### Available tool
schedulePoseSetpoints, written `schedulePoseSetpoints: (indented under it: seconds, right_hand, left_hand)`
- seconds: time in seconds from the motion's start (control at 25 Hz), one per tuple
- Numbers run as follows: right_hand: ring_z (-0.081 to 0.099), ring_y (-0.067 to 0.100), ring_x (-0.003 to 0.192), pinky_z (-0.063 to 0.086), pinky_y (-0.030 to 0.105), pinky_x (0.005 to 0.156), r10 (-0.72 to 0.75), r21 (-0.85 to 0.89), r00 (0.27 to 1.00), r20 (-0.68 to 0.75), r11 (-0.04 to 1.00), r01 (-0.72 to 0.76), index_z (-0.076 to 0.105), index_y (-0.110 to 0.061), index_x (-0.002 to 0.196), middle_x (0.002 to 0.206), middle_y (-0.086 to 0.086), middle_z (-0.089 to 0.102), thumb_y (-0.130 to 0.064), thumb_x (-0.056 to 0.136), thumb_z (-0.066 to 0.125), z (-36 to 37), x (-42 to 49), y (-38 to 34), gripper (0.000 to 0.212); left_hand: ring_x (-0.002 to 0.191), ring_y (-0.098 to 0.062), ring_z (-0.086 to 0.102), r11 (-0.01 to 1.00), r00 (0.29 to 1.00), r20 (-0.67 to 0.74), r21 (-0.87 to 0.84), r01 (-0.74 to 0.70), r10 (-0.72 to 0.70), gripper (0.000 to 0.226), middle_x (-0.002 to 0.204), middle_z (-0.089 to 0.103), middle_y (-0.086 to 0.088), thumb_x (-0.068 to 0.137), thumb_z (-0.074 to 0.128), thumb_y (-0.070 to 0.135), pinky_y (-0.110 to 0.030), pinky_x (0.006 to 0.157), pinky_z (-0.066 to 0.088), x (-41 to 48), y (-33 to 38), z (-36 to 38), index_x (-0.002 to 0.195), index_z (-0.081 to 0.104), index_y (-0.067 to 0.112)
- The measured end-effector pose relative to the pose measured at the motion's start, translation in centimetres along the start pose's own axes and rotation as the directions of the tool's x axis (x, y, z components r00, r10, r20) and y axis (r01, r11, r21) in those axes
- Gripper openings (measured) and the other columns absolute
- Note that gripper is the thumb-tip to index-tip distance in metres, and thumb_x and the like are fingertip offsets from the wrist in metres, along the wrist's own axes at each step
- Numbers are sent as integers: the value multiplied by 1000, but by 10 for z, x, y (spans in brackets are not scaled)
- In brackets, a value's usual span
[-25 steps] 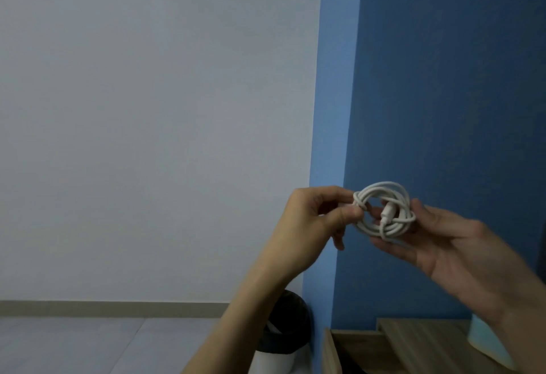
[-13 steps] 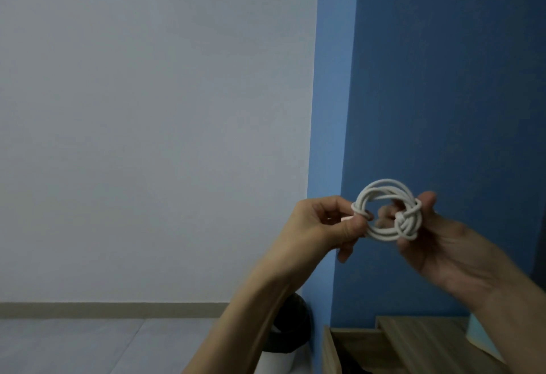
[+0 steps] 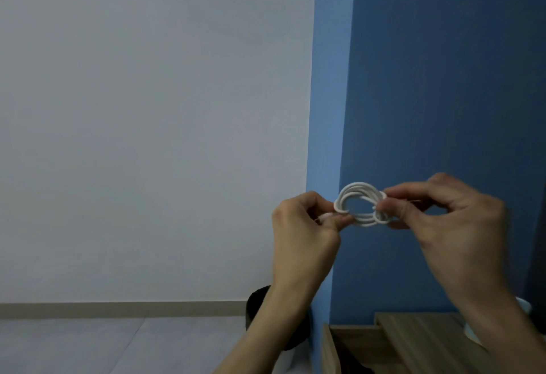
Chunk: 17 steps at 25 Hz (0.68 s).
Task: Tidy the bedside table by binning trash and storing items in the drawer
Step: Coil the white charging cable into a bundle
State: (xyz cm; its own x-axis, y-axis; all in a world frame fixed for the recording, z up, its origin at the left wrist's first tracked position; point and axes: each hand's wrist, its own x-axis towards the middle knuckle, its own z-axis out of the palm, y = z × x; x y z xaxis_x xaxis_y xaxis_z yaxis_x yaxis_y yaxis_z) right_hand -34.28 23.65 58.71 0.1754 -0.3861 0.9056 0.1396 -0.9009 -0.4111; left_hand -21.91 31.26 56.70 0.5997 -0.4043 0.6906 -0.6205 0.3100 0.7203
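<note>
A coiled white cable [image 3: 362, 205] hangs in the air in front of the blue wall, held between both hands. My left hand [image 3: 301, 236] pinches the coil's left side and one cable end between thumb and fingers. My right hand [image 3: 446, 220], back toward the camera, pinches the knotted right side of the coil. The wooden bedside table [image 3: 425, 341] shows at the bottom right, below the hands, with its open drawer [image 3: 329, 350] at the left. A bin with a black liner [image 3: 254, 305] stands on the floor, mostly hidden behind my left forearm.
A pale light-blue object [image 3: 524, 305] sits on the table behind my right wrist, mostly hidden. A white wall fills the left, with a skirting board [image 3: 118, 310] and grey floor [image 3: 118, 347] below. The blue wall stands just behind the table.
My right hand has turned over from palm-up to knuckles-up and now pinches the coil's knotted side. The coil has flattened and tilted. The left hand keeps its grip.
</note>
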Motion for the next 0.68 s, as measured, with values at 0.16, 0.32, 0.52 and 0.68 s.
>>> schedulePoseSetpoints:
  seconds: [0.16, 0.32, 0.52, 0.68]
  right_hand:
    - [67, 11, 63, 56, 18, 54, 77, 127, 997, -26, 989, -73, 70, -26, 74, 75, -4, 66, -31, 61, 75, 6, -1, -2, 15]
    - [70, 8, 63, 53, 15, 54, 443, 582, 885, 143, 685, -438, 69, -17, 83, 67, -2, 74, -32, 44, 74, 10, -2, 3, 42]
    - [66, 12, 95, 53, 19, 83, 533, 774, 774, 341, 307, -553, 58, -2, 118, 107, 9, 69, -26, 58, 73, 20, -14, 11, 67]
    - [68, 15, 96, 53, 18, 77, 559, 774, 793, 244, 381, -506, 65, -8, 110, 105, 9, 72, -30, 46, 80, 33, -23, 17, 69]
  left_hand:
    - [57, -7, 59, 996, 984, -157, -19, -92, 87, 12, 62, 64, 3, 74, 75, 3, -12, 52, 45, -3, 1, 1, 69, 65, 7]
    - [72, -10, 65, 722, 974, 140, -654, 226, -178, 9, 77, 70, -5, 78, 72, 8, -22, 71, 56, -7, 2, 2, 84, 66, 5]
    - [84, -26, 73, 620, 954, 209, -726, 298, -214, 22, 94, 74, -21, 88, 59, 4, -28, 70, 59, -13, 5, 12, 107, 59, -7]
    - [80, -25, 73, 753, 978, 111, -624, 206, -176, 22, 88, 75, -17, 83, 66, -2, -26, 66, 59, -16, 5, 18, 101, 71, 8]
